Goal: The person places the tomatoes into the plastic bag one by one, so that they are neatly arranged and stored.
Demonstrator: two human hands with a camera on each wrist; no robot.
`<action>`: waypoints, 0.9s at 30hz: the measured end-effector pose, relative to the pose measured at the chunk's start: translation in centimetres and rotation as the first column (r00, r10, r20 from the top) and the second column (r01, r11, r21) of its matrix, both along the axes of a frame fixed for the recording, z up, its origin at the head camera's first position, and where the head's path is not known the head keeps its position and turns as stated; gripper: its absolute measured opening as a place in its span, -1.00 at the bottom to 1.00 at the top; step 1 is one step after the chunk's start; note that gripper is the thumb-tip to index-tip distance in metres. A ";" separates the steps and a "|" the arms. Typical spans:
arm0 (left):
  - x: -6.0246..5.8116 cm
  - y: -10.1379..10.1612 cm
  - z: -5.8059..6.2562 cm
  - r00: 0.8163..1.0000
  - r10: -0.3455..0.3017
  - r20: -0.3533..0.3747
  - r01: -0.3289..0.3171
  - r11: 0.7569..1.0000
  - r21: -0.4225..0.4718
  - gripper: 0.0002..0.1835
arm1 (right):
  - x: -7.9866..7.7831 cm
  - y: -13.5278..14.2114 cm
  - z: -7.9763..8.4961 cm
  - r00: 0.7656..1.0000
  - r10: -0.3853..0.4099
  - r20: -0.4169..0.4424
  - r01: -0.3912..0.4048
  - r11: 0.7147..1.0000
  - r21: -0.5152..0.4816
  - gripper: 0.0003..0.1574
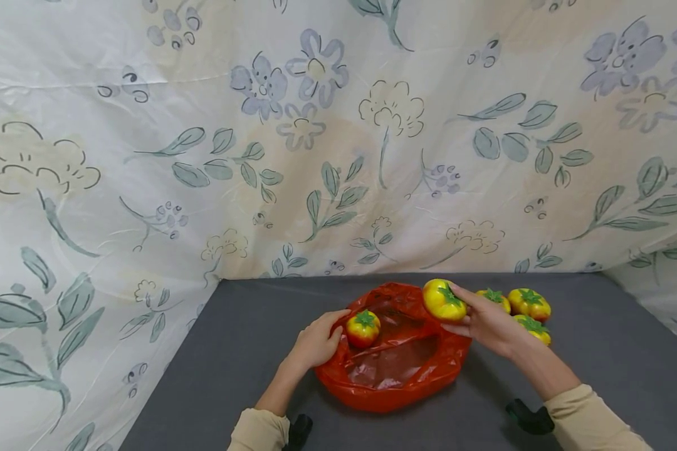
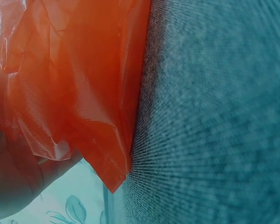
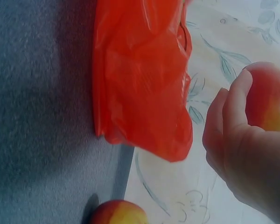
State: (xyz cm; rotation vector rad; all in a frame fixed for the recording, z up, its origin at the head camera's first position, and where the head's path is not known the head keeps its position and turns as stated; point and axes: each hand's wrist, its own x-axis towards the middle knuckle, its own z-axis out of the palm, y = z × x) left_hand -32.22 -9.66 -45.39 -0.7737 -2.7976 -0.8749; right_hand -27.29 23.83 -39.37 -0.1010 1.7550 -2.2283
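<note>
A red plastic bag [image 1: 389, 398] stands with its mouth wide on the dark table. At its left rim my left hand [image 1: 317, 341] grips the plastic between thumb and fingers; the left wrist view shows the bag's wrinkled side [image 2: 84, 70] against that hand. One yellow-red tomato [image 1: 363, 329] with a green leafy top sits inside the bag, close to the left fingers. My right hand [image 1: 488, 322] holds another tomato [image 1: 444, 300] above the bag's right rim. In the right wrist view, its fingers curl round the red underside of that tomato [image 3: 266, 95].
Several more tomatoes [image 1: 529, 304] lie on the table [image 1: 203, 376] to the right of the bag, partly behind the right hand. Floral cloth [image 1: 338, 156] hangs behind the table and along its sides. Black straps or cords [image 1: 530, 418] show near each wrist.
</note>
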 end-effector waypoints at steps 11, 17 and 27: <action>0.0 0.0 0.0 1.000 0.001 -0.003 -0.001 1.000 0.005 -0.56 | -0.3 -2.0 -0.9 0.999 0.031 0.018 -0.032 0.998 0.046 -0.16; 0.1 -0.1 0.0 1.000 0.004 0.005 -0.004 1.000 0.008 -0.56 | -0.5 -3.2 -1.5 0.997 0.081 0.004 -0.081 0.995 0.063 -0.32; 0.0 -0.1 0.1 1.000 -0.001 0.002 0.001 1.000 -0.001 -0.56 | -0.6 -5.8 -3.2 0.993 0.115 0.011 -0.116 0.984 0.138 -0.30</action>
